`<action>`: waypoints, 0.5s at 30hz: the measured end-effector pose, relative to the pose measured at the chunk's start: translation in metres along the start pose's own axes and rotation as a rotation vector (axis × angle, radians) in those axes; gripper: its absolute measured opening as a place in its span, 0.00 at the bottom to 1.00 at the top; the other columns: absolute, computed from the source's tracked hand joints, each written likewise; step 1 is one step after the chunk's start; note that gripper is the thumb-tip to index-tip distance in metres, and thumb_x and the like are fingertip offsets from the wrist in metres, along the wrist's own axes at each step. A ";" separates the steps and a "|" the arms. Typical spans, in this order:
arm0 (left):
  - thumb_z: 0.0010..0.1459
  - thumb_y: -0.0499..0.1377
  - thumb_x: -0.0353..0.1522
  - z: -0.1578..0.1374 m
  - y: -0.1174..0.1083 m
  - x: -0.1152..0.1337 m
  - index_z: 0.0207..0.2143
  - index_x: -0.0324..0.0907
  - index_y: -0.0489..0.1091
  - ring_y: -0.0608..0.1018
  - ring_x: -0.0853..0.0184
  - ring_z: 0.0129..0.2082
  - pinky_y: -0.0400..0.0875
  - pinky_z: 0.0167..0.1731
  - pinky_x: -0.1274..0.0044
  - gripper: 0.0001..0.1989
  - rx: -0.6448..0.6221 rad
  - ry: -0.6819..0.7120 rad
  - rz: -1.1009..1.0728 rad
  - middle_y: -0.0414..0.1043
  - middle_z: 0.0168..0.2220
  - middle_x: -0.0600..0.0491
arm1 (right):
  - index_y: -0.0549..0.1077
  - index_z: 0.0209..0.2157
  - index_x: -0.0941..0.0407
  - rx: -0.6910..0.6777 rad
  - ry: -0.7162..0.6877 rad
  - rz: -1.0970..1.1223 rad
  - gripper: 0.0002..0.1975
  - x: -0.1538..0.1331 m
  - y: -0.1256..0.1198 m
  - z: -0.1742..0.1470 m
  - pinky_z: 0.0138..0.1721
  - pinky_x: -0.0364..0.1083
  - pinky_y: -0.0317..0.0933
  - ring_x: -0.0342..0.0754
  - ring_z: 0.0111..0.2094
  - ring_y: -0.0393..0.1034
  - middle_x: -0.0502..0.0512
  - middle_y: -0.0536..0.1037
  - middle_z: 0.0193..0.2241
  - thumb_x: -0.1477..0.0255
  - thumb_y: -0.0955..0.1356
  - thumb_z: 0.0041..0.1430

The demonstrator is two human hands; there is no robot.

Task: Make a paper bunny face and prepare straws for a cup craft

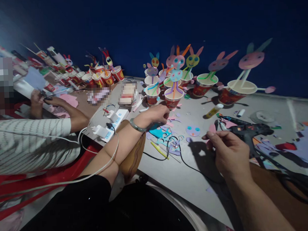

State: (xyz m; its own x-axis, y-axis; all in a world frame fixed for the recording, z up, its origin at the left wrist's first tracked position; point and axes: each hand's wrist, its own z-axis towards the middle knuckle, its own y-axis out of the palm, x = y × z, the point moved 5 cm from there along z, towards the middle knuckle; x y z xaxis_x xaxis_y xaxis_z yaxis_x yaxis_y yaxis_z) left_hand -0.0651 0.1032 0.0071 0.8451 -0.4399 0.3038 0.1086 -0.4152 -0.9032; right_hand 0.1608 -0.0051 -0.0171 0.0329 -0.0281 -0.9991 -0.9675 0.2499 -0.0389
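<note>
My right hand [231, 153] pinches a small pink paper piece [212, 128] between thumb and fingers, above the table. Just left of it lies a round lilac paper face [192, 130] with blue eyes. My left hand [157, 114], a bangle on its wrist, reaches across to the paper scraps, its fingers curled down and closed. Pink scraps [171, 118] lie beside its fingertips; whether it holds anything is hidden. Below it are a blue cut-out sheet [161, 133] and a yellow strip [159, 150].
Paper cups [174, 97] with rabbit-faced figures stand along the back. A glue stick [213, 111], a black glue gun [251, 131] and scissors [300, 187] lie to the right. A power strip [116, 124] and cables are left. A co-worker's arms [67, 110] are at far left.
</note>
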 end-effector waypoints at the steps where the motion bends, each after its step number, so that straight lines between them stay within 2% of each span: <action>1: 0.50 0.62 0.29 0.001 0.001 0.001 0.37 0.38 0.77 0.73 0.66 0.33 0.60 0.30 0.75 0.11 -0.003 0.010 0.002 0.77 0.35 0.49 | 0.75 0.26 0.56 0.000 -0.002 -0.005 0.16 0.000 0.000 0.000 0.23 0.42 0.55 0.39 0.19 0.61 0.51 0.77 0.22 0.59 0.77 0.48; 4: 0.50 0.59 0.26 0.002 0.005 0.003 0.36 0.38 0.77 0.71 0.67 0.32 0.59 0.31 0.75 0.10 -0.002 0.012 0.021 0.76 0.34 0.48 | 0.75 0.25 0.56 -0.001 -0.002 -0.031 0.16 0.000 0.002 -0.001 0.23 0.42 0.55 0.39 0.19 0.61 0.50 0.76 0.21 0.58 0.76 0.49; 9: 0.55 0.55 0.26 0.004 0.007 0.004 0.36 0.36 0.75 0.71 0.65 0.36 0.61 0.35 0.74 0.10 -0.006 0.022 0.067 0.75 0.39 0.45 | 0.75 0.26 0.57 0.002 0.003 -0.002 0.17 0.003 0.002 0.001 0.23 0.42 0.55 0.39 0.19 0.61 0.51 0.77 0.22 0.58 0.77 0.47; 12: 0.55 0.54 0.24 0.003 0.005 0.001 0.37 0.37 0.75 0.72 0.66 0.36 0.61 0.35 0.75 0.10 -0.010 0.027 0.046 0.75 0.39 0.47 | 0.74 0.26 0.57 0.008 0.003 0.008 0.17 0.003 0.001 0.002 0.23 0.42 0.55 0.39 0.19 0.61 0.51 0.77 0.23 0.58 0.78 0.47; 15: 0.54 0.53 0.21 0.002 0.000 -0.003 0.41 0.38 0.74 0.73 0.67 0.37 0.61 0.34 0.76 0.15 0.057 0.026 -0.001 0.76 0.40 0.48 | 0.74 0.26 0.57 0.006 0.011 -0.003 0.18 0.003 0.000 0.001 0.23 0.42 0.54 0.39 0.19 0.62 0.51 0.77 0.22 0.58 0.77 0.48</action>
State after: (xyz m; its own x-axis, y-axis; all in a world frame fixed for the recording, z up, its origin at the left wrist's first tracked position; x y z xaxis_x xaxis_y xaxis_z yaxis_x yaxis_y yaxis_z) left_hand -0.0671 0.1061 0.0055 0.8311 -0.4605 0.3118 0.1396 -0.3700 -0.9185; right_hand 0.1612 -0.0040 -0.0204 0.0332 -0.0400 -0.9986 -0.9658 0.2557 -0.0423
